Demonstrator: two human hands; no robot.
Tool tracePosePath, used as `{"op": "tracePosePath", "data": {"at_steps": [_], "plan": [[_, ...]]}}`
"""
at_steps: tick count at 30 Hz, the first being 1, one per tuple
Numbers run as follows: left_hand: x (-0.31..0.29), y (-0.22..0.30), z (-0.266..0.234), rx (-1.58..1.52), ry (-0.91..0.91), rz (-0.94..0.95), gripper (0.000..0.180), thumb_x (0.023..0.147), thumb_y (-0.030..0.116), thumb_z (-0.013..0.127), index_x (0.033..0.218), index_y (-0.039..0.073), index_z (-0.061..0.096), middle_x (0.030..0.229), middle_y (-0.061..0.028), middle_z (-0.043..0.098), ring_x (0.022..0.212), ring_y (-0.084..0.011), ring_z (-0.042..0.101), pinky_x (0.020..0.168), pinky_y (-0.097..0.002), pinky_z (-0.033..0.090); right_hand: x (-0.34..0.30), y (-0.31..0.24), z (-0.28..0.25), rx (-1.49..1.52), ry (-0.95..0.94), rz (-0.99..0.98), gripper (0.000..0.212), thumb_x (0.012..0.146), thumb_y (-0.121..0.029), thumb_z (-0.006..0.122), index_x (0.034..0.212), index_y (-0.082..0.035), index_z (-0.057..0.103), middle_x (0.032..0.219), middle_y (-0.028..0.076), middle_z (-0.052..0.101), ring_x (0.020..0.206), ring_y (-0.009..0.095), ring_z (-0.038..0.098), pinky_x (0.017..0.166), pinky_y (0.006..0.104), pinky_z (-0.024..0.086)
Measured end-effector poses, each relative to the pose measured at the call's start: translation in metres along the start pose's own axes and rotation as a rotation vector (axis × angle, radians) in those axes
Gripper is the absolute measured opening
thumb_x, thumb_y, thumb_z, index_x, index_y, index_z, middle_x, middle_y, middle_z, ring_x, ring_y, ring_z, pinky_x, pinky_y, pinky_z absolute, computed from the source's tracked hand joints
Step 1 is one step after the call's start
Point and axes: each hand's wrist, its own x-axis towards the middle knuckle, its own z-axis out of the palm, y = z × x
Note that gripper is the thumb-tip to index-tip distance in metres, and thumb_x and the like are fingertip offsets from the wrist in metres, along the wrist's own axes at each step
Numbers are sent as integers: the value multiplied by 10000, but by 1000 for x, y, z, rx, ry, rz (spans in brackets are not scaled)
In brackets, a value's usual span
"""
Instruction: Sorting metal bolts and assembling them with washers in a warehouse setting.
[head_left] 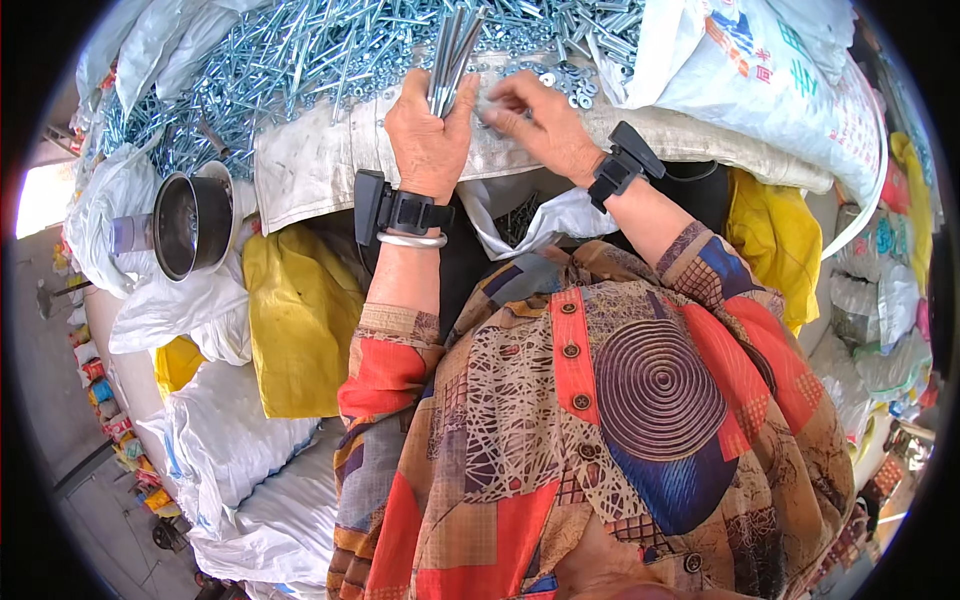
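Observation:
My left hand [430,140] is closed round an upright bundle of long metal bolts [455,62], whose shiny shafts stick up above the fist. Just to its right, my right hand [540,122] is half curled toward the bundle. Its thumb and forefinger are a little apart, slightly blurred, and nothing shows between them. Both hands are over the near edge of a worn whitish cloth [325,160]. Beyond them spreads a big heap of loose long bolts [310,55], with small washers [582,92] scattered near my right hand.
A dark round pot [190,225] stands tilted at the left, among white plastic bags [105,215]. A full white printed sack [775,80] lies far right. Yellow cloths [300,320] hang on either side of me, and white sacks [235,440] are piled lower left.

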Motion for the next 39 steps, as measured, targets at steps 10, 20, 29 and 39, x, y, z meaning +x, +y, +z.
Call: {"op": "tracePosePath", "data": {"at_steps": [10, 20, 29, 39], "plan": [[-3, 5, 0, -23, 9, 17, 352, 838, 274, 772, 857, -7, 560, 647, -168, 613, 565, -325, 619, 523, -376, 467, 5, 1, 11, 87, 29, -236, 329, 976, -323, 574, 981, -1, 638, 880, 161, 594, 806, 317, 613, 726, 386, 481], [-4, 0, 0, 10, -9, 68, 363, 837, 283, 772, 877, -18, 572, 666, -177, 625, 584, -347, 622, 535, -380, 477, 1, 2, 5, -223, -63, -323, 212, 899, -198, 664, 919, 1, 591, 855, 171, 612, 798, 368, 628, 682, 428, 504], [-3, 1, 1, 8, 25, 11, 372, 852, 265, 773, 945, -55, 608, 704, -150, 654, 584, -232, 610, 557, -352, 476, 1, -8, 15, -420, -29, -293, 151, 875, -98, 655, 905, 6, 549, 837, 192, 590, 775, 397, 614, 646, 447, 499], [-45, 0, -14, -301, -42, -224, 251, 967, 265, 633, 879, 40, 562, 616, 32, 493, 527, -34, 417, 460, -222, 329, -51, -25, 1, -423, -230, -246, 164, 894, -145, 607, 911, 10, 554, 871, 216, 588, 813, 420, 621, 698, 469, 510]]}}
